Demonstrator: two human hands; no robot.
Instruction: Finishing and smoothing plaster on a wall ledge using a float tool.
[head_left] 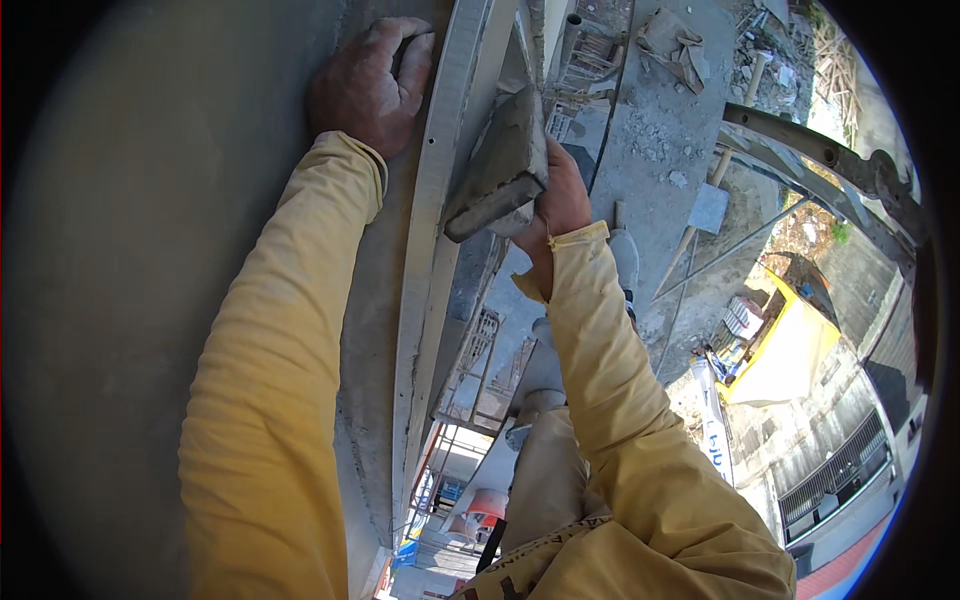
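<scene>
My left hand (372,88) rests against the grey plastered wall (130,260), beside a long straight metal strip (430,170) that runs along the wall's edge. Its fingers are curled, with thumb and forefinger close together; what they hold, if anything, is hidden. On the other side of the strip, my right hand (562,200) is closed round the back of a plastering float (505,160), a thick grey rectangular block with worn, dirty edges. The float is tilted, its face toward the strip. Both sleeves are yellow, and dust coats my left hand.
Below me lies a scaffold plank (660,130) strewn with rubble and a crumpled sack (672,45). Scaffold tubes (830,150) cross on the right. Far beneath are a yellow-edged sheet (790,350), a building with a barred opening (835,475) and a red tub (488,503).
</scene>
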